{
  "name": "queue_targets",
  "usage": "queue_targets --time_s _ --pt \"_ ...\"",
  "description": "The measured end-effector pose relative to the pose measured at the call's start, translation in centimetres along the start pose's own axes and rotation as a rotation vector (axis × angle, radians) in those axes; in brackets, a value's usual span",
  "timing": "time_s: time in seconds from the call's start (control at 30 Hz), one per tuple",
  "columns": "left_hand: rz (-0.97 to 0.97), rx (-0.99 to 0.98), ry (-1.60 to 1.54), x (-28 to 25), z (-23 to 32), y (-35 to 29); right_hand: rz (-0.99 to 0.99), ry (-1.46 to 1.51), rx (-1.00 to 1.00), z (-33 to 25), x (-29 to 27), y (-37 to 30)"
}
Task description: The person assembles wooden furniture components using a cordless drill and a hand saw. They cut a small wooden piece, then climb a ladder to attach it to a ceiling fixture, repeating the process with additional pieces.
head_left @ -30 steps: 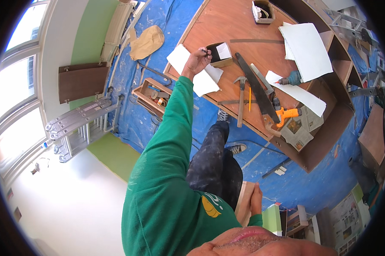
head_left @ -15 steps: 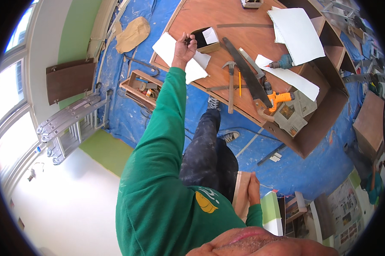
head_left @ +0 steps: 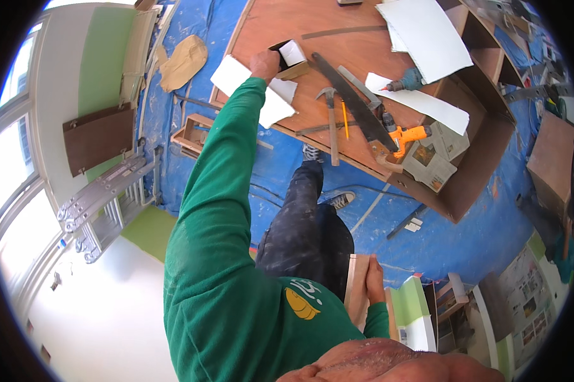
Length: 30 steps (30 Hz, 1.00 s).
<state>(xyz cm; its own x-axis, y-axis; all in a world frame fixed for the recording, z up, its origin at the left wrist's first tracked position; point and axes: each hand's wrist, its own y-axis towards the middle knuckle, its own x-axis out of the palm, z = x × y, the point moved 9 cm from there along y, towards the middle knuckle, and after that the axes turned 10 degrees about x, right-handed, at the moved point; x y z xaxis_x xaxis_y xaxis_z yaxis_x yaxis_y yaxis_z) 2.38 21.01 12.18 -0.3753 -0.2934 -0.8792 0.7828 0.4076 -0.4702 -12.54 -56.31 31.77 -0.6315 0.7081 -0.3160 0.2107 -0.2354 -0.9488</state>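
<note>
Head view shows the person's left hand (head_left: 264, 63) stretched out at the end of a green sleeve, resting on the brown wooden panel (head_left: 287, 25) that lies on the blue floor sheet (head_left: 465, 235). Its fingers are curled against a small dark box (head_left: 285, 52) with a white paper square on top; whether they actually clamp it cannot be told. White paper sheets (head_left: 248, 86) lie under and just beside the wrist. Past the fingers, toward the person's right, a hammer (head_left: 330, 114), a yellow pencil (head_left: 344, 119) and a long handsaw (head_left: 354, 102) lie side by side, with an orange drill (head_left: 409, 135) beyond them. The right hand (head_left: 374, 280) is low and close to the body, its fingers straight and together, laid flat along the edge of an upright wooden board (head_left: 357, 296).
</note>
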Motion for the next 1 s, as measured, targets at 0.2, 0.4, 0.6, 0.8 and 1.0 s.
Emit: queue_targets --time_s 0.2,0.4,0.6,0.8,1.0 --pt "0.088 0.106 0.073 0.0 0.7 0.8 0.054 0.055 -0.055 -2.4 0.6 -2.1" --pt "-0.009 0.12 0.128 0.5 1.7 1.7 0.007 0.051 0.042 -1.8 1.7 -2.0" --pt "-0.075 0.189 0.116 1.2 1.7 2.1 0.134 0.067 -0.03 -2.0 1.5 -3.2" --pt "0.078 0.078 -0.073 1.6 -0.7 2.3 0.084 0.148 0.001 -1.2 1.3 -4.3" --pt "0.31 0.002 -0.442 -0.5 -4.0 -0.2 0.105 0.112 -0.08 -3.0 1.4 -4.6"
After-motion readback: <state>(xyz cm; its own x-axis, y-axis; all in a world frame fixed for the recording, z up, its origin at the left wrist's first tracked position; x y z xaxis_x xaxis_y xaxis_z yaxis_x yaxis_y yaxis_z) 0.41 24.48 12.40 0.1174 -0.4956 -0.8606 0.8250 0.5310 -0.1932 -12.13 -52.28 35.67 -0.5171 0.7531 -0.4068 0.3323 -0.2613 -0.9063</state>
